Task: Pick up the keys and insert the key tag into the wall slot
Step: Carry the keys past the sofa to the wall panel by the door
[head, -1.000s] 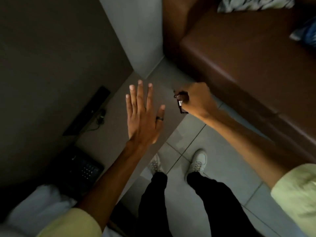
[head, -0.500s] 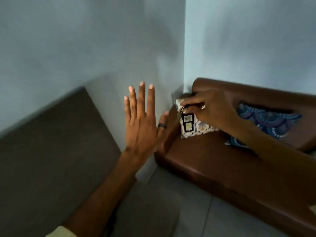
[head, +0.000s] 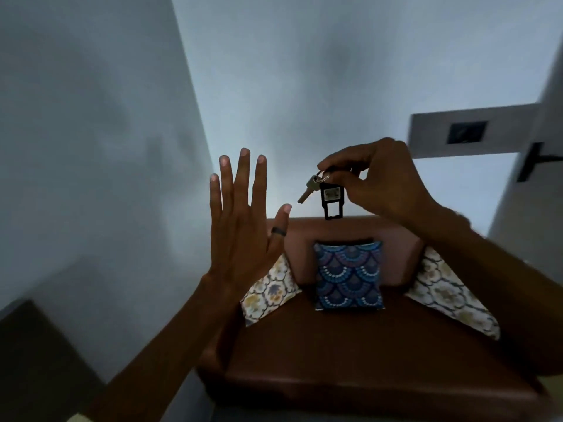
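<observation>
My right hand [head: 377, 181] pinches a key ring at chest height, and the keys hang from it. A metal key [head: 309, 189] slants down to the left, and a black rectangular key tag [head: 332, 199] with a pale label dangles straight down. My left hand [head: 243, 220] is raised flat beside them, fingers spread, a dark ring on the thumb, holding nothing. On the wall at the upper right a grey panel [head: 432, 132] carries a small dark square slot [head: 466, 132], well to the right of the tag and above it.
A brown leather sofa [head: 365, 345] stands against the wall below my hands, with a blue patterned cushion [head: 348, 275] between two pale floral cushions [head: 269, 290]. A dark door handle [head: 531, 161] shows at the right edge. A dark headboard corner [head: 33, 360] sits low left.
The view has swung up from the floor to the wall and sofa. My right hand rose with the keys, which now hang free; the wall panel has come into sight at right.
</observation>
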Motion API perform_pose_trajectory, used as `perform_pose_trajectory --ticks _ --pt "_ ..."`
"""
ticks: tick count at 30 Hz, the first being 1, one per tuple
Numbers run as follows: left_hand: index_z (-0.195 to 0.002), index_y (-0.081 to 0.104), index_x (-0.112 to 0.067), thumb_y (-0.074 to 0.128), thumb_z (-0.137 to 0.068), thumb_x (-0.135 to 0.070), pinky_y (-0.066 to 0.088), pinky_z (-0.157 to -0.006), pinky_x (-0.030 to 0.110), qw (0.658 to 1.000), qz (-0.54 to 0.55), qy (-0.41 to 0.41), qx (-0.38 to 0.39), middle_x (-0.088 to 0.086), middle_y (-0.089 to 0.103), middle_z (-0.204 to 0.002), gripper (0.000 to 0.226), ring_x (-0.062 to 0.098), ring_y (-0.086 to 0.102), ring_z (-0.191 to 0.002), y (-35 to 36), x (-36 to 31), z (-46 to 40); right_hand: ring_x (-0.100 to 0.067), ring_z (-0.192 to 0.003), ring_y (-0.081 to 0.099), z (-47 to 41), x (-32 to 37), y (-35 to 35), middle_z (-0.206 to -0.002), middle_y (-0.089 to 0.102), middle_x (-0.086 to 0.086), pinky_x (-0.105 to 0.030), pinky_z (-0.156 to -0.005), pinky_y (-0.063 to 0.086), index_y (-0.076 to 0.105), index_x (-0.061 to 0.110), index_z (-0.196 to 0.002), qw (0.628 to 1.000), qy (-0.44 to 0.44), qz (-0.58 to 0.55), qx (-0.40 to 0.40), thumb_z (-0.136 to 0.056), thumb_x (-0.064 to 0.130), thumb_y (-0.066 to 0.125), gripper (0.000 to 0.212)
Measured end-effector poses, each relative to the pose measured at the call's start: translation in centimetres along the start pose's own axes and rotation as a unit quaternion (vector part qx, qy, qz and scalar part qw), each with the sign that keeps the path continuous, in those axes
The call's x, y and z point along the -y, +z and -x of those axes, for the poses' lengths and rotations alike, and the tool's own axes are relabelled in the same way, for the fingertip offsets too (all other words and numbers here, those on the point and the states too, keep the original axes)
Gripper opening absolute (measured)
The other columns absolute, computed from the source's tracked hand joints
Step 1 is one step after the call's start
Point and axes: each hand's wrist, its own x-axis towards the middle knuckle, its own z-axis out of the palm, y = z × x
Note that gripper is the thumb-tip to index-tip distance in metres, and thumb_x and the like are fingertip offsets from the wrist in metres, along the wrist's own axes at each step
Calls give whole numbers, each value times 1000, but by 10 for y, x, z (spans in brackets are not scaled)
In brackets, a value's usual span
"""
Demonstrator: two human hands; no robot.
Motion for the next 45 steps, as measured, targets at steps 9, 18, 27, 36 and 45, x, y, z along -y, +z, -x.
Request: perform_pose_trajectory --ticks 9,18,27,36,45 --pt "-172 18 -13 34 -113 -55 4 -136 57 996 24 70 -54 15 10 -180 74 34 -4 -168 50 -179 -57 12 -74 64 53 -69 -192 -85 73 18 -13 -75 52 82 23 -97 992 17 100 -71 -88 10 78 16" --pt "-172 15 -12 45 -109 -52 0 -137 54 989 91 98 -67 14 6 -181 80 36 -4 -168 123 -396 -89 8 -68 67 108 -150 -374 -84 78 11 0 -70 49 84 20 -94 983 25 161 -80 -81 4 83 20" --pt "-171 17 -9 51 -106 -48 5 -136 58 981 141 117 -56 16 9 -180 83 36 -5 -167 210 -536 -134 22 -64 61 122 -291 -481 -95 82 1 10 -73 44 81 17 -102 976 67 193 -71 -85 7 81 20" --pt "-171 17 -9 50 -105 -48 -2 -137 51 980 172 71 -71 15 8 -180 84 34 -7 -167 361 -651 -200 7 -77 69 74 -446 -577 -101 81 4 6 -77 48 81 17 -106 968 73 239 2 -89 -8 71 32" --pt "-171 14 -10 52 -105 -48 -1 -137 53 981 173 56 -67 16 8 -180 85 33 -9 -167 500 -743 -277 -6 -84 77 16 -590 -649 -98 82 1 -13 -85 60 82 15 -101 972 46 232 1 -89 0 75 20"
